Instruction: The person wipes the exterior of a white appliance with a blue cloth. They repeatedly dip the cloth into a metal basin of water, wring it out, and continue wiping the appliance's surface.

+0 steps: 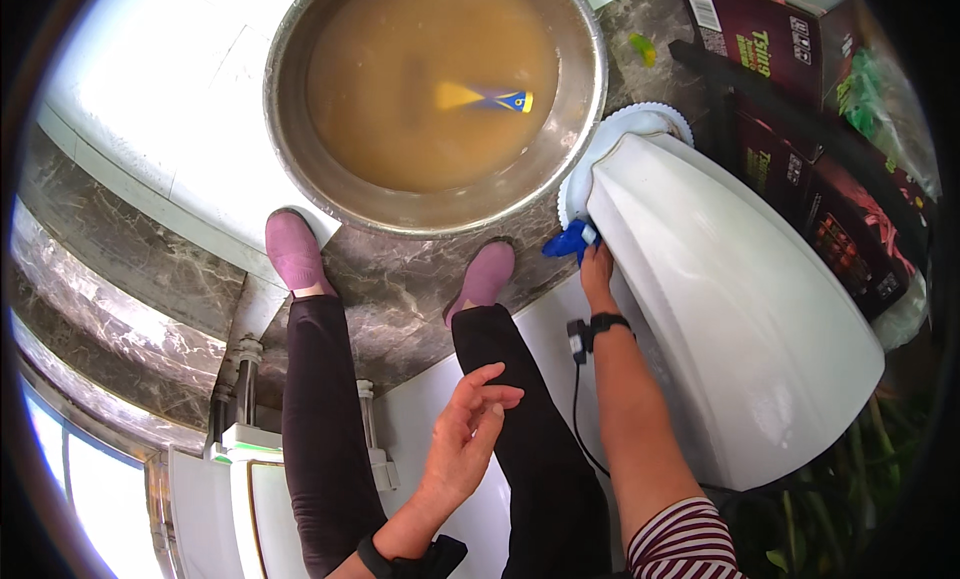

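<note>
My right hand (596, 275) reaches down beside a tall white tapered planter (727, 301). Its fingers grip a crumpled blue item (568, 240) with a pale patch, perhaps a plastic packet; the fingertips are partly hidden. My left hand (469, 429) hovers over my right leg, loosely curled, fingers apart and holding nothing. Beyond my feet stands a large round metal basin (296, 140) of cloudy brown water (405, 68). In the water lies a blue and yellow object (514, 101), perhaps a tool handle, its left end blurring under the surface.
The planter rests on a pale scalloped saucer (652, 117) close to the basin. Dark red printed cartons (780, 53) stand at the right behind a black bar (795, 113). Marbled steps (127, 279) are at the left. My pink shoes (292, 249) are on the floor. A cable (576, 406) hangs by my right wrist.
</note>
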Tool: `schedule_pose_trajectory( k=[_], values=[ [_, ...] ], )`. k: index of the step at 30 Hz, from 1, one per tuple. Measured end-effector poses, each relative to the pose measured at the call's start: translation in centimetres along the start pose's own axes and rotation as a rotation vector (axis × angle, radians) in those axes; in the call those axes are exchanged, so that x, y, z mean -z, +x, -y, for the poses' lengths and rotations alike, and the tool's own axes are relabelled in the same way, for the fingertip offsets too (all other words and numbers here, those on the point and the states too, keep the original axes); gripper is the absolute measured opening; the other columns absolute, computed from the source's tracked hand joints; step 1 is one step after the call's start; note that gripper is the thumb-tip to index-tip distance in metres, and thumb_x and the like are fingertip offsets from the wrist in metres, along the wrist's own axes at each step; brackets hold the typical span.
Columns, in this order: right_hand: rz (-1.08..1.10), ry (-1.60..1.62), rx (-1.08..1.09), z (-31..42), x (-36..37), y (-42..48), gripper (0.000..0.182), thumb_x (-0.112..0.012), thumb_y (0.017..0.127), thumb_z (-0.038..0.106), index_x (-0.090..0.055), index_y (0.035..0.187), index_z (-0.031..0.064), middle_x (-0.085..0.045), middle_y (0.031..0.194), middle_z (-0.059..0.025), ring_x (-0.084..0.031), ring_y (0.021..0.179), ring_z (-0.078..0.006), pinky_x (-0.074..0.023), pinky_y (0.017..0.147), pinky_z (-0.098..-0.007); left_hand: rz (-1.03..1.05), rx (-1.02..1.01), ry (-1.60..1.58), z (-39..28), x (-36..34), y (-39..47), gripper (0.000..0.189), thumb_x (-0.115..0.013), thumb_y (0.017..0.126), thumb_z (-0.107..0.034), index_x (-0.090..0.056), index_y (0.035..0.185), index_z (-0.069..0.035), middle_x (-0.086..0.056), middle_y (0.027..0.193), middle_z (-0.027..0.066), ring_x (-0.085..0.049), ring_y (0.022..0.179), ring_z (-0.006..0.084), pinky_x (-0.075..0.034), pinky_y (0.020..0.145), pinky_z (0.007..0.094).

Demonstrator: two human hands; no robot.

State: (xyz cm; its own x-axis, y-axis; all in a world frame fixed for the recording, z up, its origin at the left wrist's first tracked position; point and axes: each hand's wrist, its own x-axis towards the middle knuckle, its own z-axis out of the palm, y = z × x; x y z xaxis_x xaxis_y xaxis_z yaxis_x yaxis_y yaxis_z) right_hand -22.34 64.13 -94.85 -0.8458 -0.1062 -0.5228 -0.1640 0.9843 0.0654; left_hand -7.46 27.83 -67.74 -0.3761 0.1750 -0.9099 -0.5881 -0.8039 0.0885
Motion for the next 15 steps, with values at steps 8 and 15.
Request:
schedule_pose_trajectory(
  k=[8, 15],
  values=[
    [0.278, 0.148, -0.61, 13.0, -0.8, 4.6, 0.052, -0.042, 0.094, 0.041, -0.061, 0.112, -0.0037, -0.056, 0.12, -0.0285, -0.055, 0.111, -0.0415, -0.0421, 0.096, -0.0482, -0.005, 0.018, -0.005, -0.2, -0.1, -0.1, 0.038, -0.045, 0.095, -0.002, -0.042, 0.132, -0.006, -0.062, 0.109, 0.0079, -0.058, 0.102, 0.0159, -0.043, 0.091, 0.0282],
    [0.051, 1.219, -0.601, 21.0, 5.0, 9.4, 0.026, -0.054, 0.088, 0.011, -0.06, 0.105, -0.0072, -0.064, 0.099, -0.0171, -0.061, 0.082, -0.0258, -0.0479, 0.076, -0.0364, -0.019, 0.01, -0.019, -0.9, 0.4, 0.1, 0.038, -0.045, 0.094, 0.0, -0.043, 0.132, -0.007, -0.063, 0.108, 0.0083, -0.058, 0.102, 0.016, -0.043, 0.091, 0.0284]
  ],
)
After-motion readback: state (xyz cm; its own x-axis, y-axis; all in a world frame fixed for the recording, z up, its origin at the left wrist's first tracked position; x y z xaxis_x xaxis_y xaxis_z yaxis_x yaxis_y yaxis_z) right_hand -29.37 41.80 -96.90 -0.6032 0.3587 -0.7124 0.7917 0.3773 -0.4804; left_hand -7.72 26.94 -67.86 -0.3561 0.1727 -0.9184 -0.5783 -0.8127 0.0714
